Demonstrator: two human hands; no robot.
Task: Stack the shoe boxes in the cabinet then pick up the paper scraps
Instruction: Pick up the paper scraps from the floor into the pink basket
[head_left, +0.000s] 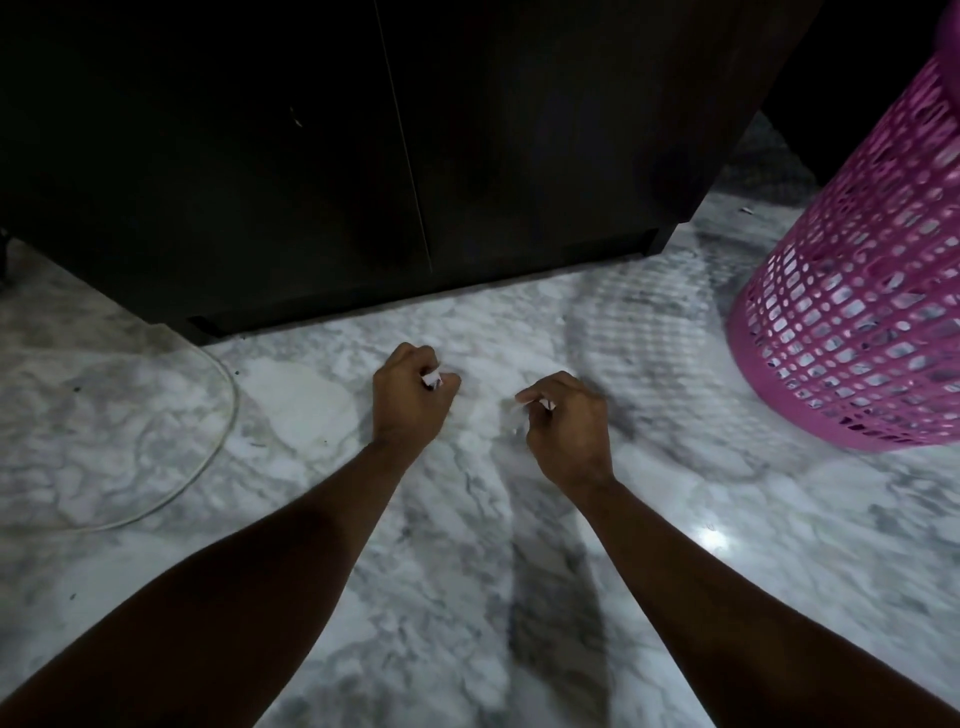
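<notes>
Both forearms were bare from the lower edge of the view up to the wrists, with no sleeve, watch, bracelet or ring showing on either, and the left hand (410, 397) and right hand (569, 426) wore no gloves, their short fingernails unpainted.

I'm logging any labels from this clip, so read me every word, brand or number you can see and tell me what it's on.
None readable.
Paper scrap in the left hand: dark marks, too small and blurred to read.
Cabinet, pink basket: no text visible.
</notes>
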